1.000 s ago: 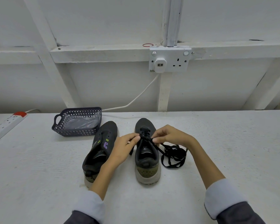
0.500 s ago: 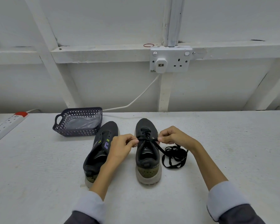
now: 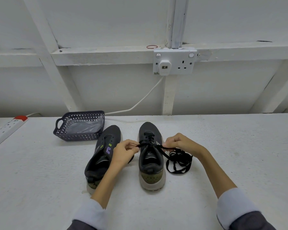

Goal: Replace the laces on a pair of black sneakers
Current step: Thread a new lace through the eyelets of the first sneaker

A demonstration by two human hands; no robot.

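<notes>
In the head view, the black mesh sneaker with the olive heel (image 3: 151,165) stands on the white worktop (image 3: 239,155), laced only through its far eyelets. Our left hand (image 3: 124,151) pinches one end of the flat black lace (image 3: 145,144) at the shoe's left edge. Our right hand (image 3: 179,143) pinches the other strand at its right edge, fingers curled, with the slack coiled just right of the shoe. We judge that uneven pulling could leave mismatched ends, the coil could snag into a knot, or we could skip an eyelet. The second black sneaker (image 3: 103,153), to the left, shows no lace.
</notes>
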